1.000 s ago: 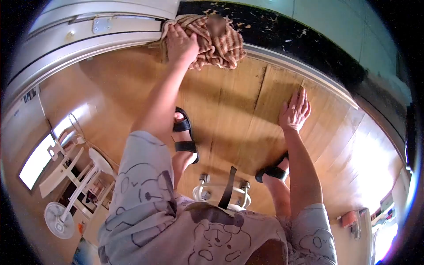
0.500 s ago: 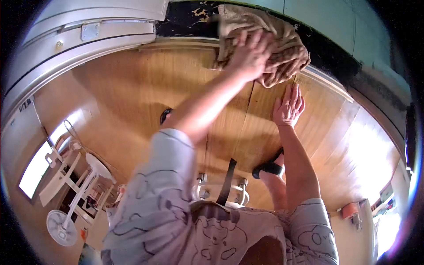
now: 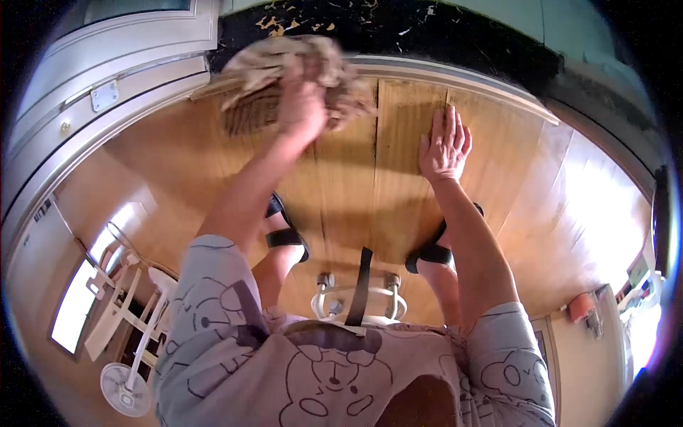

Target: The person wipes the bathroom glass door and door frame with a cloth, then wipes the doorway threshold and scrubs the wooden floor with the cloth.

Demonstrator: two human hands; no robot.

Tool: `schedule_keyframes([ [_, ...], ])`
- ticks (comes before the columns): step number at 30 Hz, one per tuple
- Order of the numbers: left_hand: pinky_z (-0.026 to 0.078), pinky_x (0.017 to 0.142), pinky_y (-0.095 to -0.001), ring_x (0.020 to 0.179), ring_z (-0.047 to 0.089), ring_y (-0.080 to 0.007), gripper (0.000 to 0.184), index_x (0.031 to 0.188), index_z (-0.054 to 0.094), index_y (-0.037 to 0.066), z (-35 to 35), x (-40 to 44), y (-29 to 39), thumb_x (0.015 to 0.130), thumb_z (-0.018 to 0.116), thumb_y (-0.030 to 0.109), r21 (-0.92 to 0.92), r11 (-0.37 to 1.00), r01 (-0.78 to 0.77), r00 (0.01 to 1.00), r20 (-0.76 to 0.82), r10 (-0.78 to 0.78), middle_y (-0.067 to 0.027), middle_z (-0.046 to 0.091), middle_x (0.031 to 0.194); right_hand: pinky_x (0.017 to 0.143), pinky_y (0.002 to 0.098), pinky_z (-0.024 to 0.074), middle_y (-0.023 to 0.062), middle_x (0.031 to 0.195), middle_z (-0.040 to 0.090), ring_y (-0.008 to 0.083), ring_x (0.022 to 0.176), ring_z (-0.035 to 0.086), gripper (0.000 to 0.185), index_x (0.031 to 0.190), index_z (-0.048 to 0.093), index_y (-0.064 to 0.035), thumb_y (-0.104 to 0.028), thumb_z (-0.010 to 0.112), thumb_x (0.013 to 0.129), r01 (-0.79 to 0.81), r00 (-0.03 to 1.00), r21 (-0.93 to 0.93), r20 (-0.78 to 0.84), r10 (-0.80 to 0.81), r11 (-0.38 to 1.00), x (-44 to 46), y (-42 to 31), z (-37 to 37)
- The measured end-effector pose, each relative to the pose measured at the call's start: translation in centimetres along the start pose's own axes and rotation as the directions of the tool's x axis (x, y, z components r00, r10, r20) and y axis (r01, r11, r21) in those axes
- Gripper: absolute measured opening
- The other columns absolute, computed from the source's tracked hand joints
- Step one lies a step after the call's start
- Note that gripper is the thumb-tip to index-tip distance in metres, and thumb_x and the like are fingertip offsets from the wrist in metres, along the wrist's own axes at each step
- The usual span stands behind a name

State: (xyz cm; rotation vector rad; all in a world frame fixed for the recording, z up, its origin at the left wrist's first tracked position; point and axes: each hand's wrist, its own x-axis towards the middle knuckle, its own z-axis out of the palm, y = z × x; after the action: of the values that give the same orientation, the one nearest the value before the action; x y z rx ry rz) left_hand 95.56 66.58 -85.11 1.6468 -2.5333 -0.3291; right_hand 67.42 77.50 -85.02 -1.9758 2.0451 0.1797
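Observation:
My left hand point(image 3: 302, 107), blurred by motion, is on a crumpled brown towel point(image 3: 260, 110) with lighter and striped parts. Its fingers press into the bunched fabric, partly sunk in its folds. The towel lies over the far edge of the wooden floor point(image 3: 345, 171), against the dark threshold strip. Flat on the floorboards to the right rests my right hand point(image 3: 446, 146), fingers stretched forward and nothing held. It sits apart from the towel, close to the pale trim.
A black marbled strip point(image 3: 398, 32) runs along the far side, with a white door frame point(image 3: 153, 43) at the left. My feet in black sandals point(image 3: 430, 255) stand below my arms. Behind are a wheeled white stool base point(image 3: 359, 299) and a white fan point(image 3: 126, 388).
My left hand has swept the towel leftward along the threshold. My right hand stays flat on the floor, appearing slightly farther left and up as the view shifted.

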Motion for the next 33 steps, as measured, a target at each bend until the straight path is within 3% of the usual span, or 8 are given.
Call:
schedule_keyframes([
  [5,0.023,0.110,-0.0435,0.132,0.029,-0.0311,0.026,0.103,0.066,0.007,3.7,5.9,13.7,0.088,0.047,0.015,-0.430,0.895,-0.115,0.991,-0.107,0.076,-0.0170,0.034,0.141,0.108,0.0463,0.0168,0.0120,0.144,0.030,0.0270,0.133,0.026,0.057,0.132,0.043,-0.0097,-0.037,0.048,0.083,0.015,0.994,-0.011,-0.105,-0.016,1.000,-0.1,-0.1,0.4],
  [10,0.019,0.112,-0.0425,0.134,0.024,-0.0250,0.030,0.111,0.064,0.019,0.8,7.0,10.8,0.091,0.043,0.026,0.235,0.861,-0.451,0.891,0.183,0.416,-0.0011,0.034,0.144,0.106,0.0465,0.0210,0.0148,0.140,0.035,0.0279,0.130,0.031,0.051,0.127,0.048,-0.0066,-0.033,0.048,0.083,0.051,0.981,-0.053,-0.185,-0.060,0.997,0.0,0.0,0.7],
  [11,0.025,0.109,-0.0412,0.127,0.036,-0.0222,0.033,0.121,0.056,0.020,1.7,6.8,8.5,0.093,0.040,0.028,0.122,0.922,-0.367,0.920,-0.101,0.380,-0.0044,0.039,0.140,0.106,0.0457,0.0212,0.0148,0.141,0.035,0.0278,0.129,0.032,0.050,0.126,0.048,-0.0059,-0.032,0.048,0.083,0.059,0.976,-0.041,-0.207,-0.066,0.997,-0.1,0.2,1.0],
  [13,0.043,0.092,-0.0387,0.111,0.051,-0.0270,0.033,0.126,0.049,0.017,-1.0,5.4,4.1,0.095,0.041,0.021,-0.489,0.855,0.172,0.953,0.303,-0.018,-0.0099,0.053,0.125,0.107,0.0435,0.0212,0.0143,0.142,0.034,0.0273,0.129,0.033,0.049,0.127,0.047,-0.0052,-0.031,0.049,0.084,0.060,0.970,-0.046,-0.232,-0.069,0.997,0.2,0.0,1.0],
  [17,0.046,0.072,-0.0378,0.082,0.053,-0.0237,0.027,0.110,0.056,0.008,0.2,-2.1,-10.2,0.091,0.042,0.022,0.121,0.986,0.115,0.990,-0.097,-0.104,-0.0076,0.056,0.092,0.108,0.0446,0.0181,0.0108,0.146,0.027,0.0251,0.132,0.029,0.055,0.136,0.038,-0.0104,-0.035,0.045,0.087,0.059,0.977,-0.050,-0.203,-0.068,0.997,0.2,0.0,0.8],
  [20,0.044,0.079,-0.0344,0.086,0.049,-0.0239,0.034,0.113,0.053,0.000,-3.9,-4.3,-14.5,0.083,0.048,0.014,0.584,0.809,0.069,0.988,0.072,-0.136,-0.0066,0.052,0.093,0.108,0.0446,0.0181,0.0106,0.146,0.028,0.0251,0.132,0.029,0.056,0.137,0.037,-0.0116,-0.034,0.046,0.087,0.055,0.978,-0.054,-0.198,-0.064,0.997,0.2,0.0,0.9],
  [25,0.044,0.085,-0.0332,0.096,0.049,-0.0281,0.033,0.108,0.052,-0.004,-2.0,-3.6,-10.9,0.079,0.051,0.011,0.510,0.754,0.415,0.901,-0.342,-0.265,-0.0149,0.051,0.105,0.108,0.0450,0.0184,0.0110,0.146,0.028,0.0250,0.132,0.028,0.053,0.136,0.038,-0.0119,-0.032,0.046,0.088,0.045,0.975,-0.058,-0.215,-0.057,0.997,0.1,-0.1,1.0],
  [33,0.039,0.091,-0.0413,0.101,0.045,-0.0375,0.030,0.109,0.048,-0.008,0.2,-3.3,-10.3,0.081,0.047,0.005,0.163,0.769,0.618,0.754,-0.401,-0.520,-0.0212,0.047,0.104,0.108,0.0449,0.0183,0.0109,0.146,0.028,0.0240,0.132,0.029,0.054,0.136,0.038,-0.0120,-0.033,0.046,0.087,0.060,0.972,-0.045,-0.224,-0.068,0.997,0.1,-0.2,0.8],
])
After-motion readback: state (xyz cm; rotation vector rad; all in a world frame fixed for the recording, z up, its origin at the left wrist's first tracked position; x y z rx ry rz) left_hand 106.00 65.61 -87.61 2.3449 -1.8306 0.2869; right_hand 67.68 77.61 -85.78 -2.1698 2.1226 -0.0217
